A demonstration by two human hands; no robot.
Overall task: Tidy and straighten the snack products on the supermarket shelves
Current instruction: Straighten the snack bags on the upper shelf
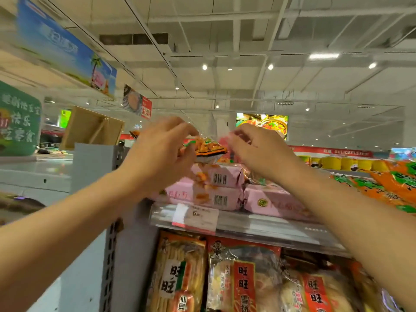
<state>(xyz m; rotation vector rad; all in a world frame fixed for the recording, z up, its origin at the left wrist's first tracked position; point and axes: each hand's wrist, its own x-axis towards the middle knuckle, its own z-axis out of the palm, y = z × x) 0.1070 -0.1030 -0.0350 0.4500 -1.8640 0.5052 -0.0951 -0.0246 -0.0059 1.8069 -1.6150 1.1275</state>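
At the centre of the frame, the left hand (pixel 162 149) and the right hand (pixel 254 149) are both reaching up, each pinching one end of an orange snack packet (pixel 210 147) held above the stack of pink packets (pixel 216 188) on the top shelf (pixel 247 224). The step in hand seems to be setting this packet squarely on the pile. The next move probably calls for lowering it level, edges lined up with the pink packets beneath, before letting go.
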